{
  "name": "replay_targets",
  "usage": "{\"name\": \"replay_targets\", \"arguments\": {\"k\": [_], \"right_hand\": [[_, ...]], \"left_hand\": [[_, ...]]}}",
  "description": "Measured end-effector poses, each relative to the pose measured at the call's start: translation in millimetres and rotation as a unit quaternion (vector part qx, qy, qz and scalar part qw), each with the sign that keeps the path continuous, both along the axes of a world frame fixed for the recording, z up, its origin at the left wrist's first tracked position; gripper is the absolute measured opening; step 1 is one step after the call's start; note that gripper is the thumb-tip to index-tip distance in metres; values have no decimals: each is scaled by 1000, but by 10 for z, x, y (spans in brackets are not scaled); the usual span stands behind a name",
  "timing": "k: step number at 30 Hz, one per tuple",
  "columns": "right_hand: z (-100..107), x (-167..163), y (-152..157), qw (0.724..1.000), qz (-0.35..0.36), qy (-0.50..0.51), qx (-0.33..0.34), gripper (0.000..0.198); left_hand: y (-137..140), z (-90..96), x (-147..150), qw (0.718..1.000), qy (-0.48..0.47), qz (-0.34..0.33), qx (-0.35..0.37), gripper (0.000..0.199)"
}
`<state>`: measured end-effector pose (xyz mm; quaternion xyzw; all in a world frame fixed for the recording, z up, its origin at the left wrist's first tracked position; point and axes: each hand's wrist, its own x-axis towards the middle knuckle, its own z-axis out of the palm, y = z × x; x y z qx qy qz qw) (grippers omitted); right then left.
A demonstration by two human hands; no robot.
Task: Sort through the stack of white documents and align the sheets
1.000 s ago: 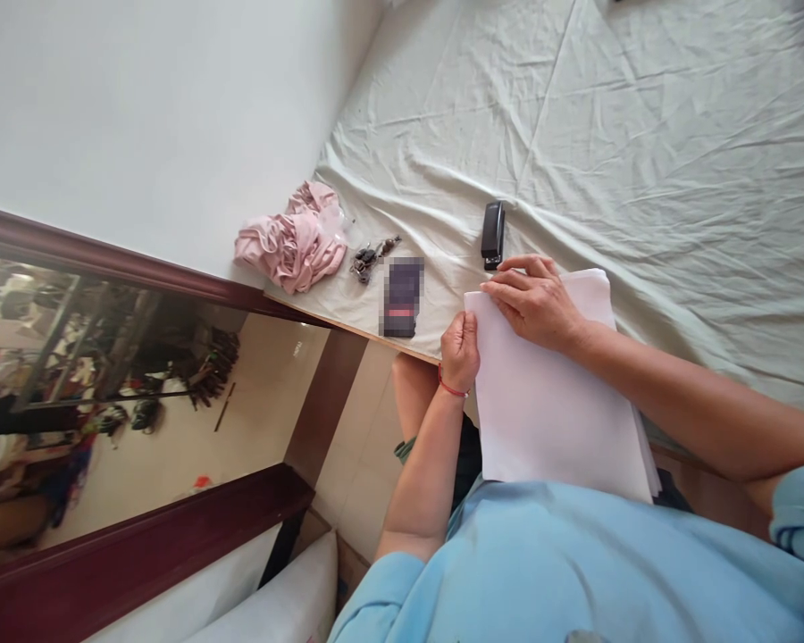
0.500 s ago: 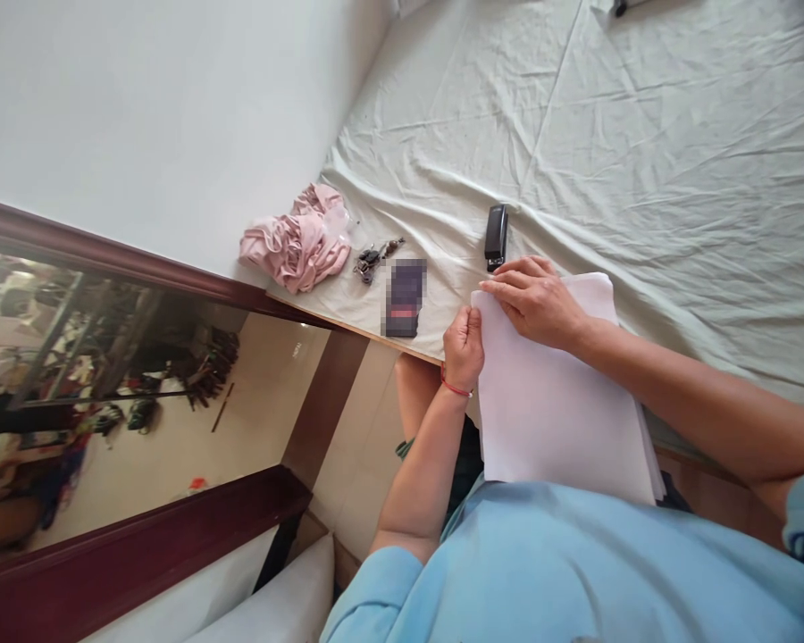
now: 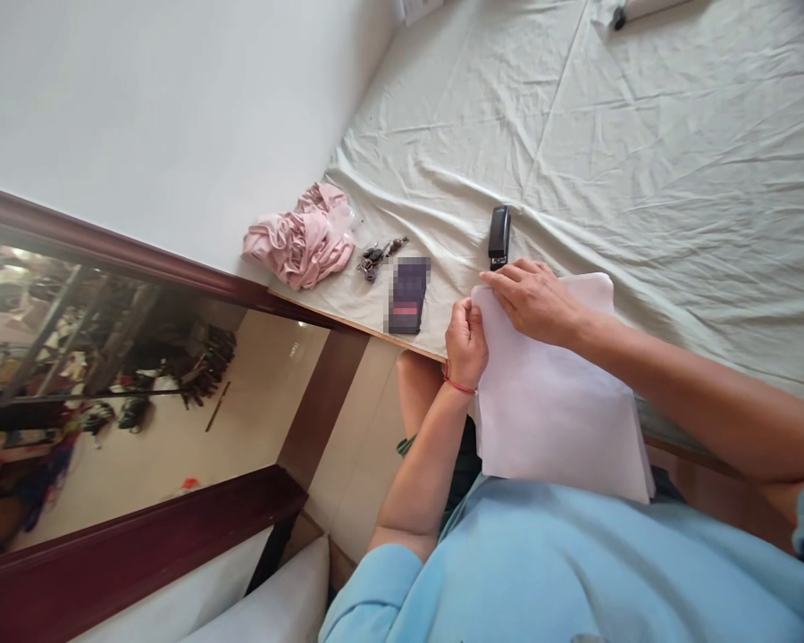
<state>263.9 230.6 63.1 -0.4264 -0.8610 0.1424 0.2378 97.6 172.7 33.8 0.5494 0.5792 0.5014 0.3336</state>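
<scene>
A stack of white paper sheets [image 3: 556, 411] slants from the bed edge down to my lap, its lower end against my blue shirt. My left hand [image 3: 467, 339], with a red string on its wrist, is closed on the stack's upper left edge, thumb on top. Across the top left corner lies my right hand [image 3: 536, 302], palm down, fingers stretched out past the paper's upper edge; its thumb is hard to make out. Just beyond those fingertips a black stapler [image 3: 499, 234] rests on the sheet, its near end close to them.
Left of the stapler lie a dark phone [image 3: 407, 299], blurred out, a bunch of keys [image 3: 375, 257] and a crumpled pink cloth [image 3: 301, 239]. Wrinkled pale fabric [image 3: 676, 170] covers the bed. A dark red framed mirror [image 3: 140, 384] stands along the left wall.
The view has shifted slightly. My right hand has slid a little up toward the stapler, now covering its near end more. My left hand keeps its hold on the paper.
</scene>
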Motion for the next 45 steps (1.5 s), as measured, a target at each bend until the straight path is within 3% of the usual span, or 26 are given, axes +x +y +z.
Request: {"name": "replay_targets", "arguments": {"k": [5,10,14,21,27,31,35,39,45], "right_hand": [[51,-23,-27,998,29,47,-39,35],[26,4,-14,989,0,131,68,25],[-36,31,-11,987,16,128,92,19],[-49,52,-28,985,11,151,85,23],[-22,63,-31,997,16,60,37,36],[-27,57,-27,998,4,53,17,39],[16,36,-75,994,16,68,84,32],[54,37,-100,974,115,45,189,27],[47,102,-25,982,92,39,158,24]], "left_hand": [[0,49,-7,999,32,-6,-9,59],[-19,112,-15,996,81,-14,-18,56],[-37,133,8,996,84,-16,-13,54],[-101,158,65,996,84,-8,4,55],[-170,100,91,995,95,-14,-26,57],[-209,24,61,990,132,-25,-44,59],[-193,-28,30,984,166,-33,-57,53],[-157,-56,33,983,176,-37,-43,42],[-174,-23,63,980,185,-45,-53,45]]}}
